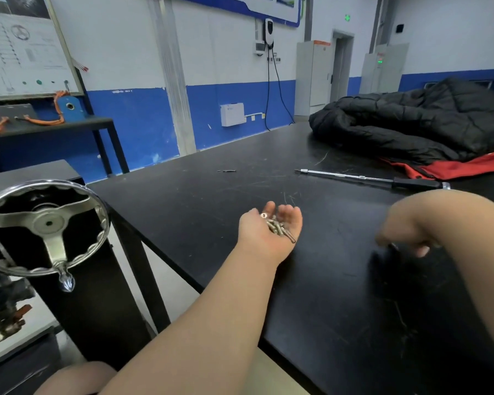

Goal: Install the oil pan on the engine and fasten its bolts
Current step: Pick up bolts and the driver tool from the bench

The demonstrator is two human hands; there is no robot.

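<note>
Steel bolts heaped in upturned left hand over black bench, fingers relaxed just beyond the pile; right hand blurred (grip unreadable).

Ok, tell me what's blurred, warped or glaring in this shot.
Head view: the right hand is smeared by motion blur, the left hand and its bolts are sharp. Same view: wide-angle warp leans the wall pillar, and the chrome handwheel rim catches glare.
</note>
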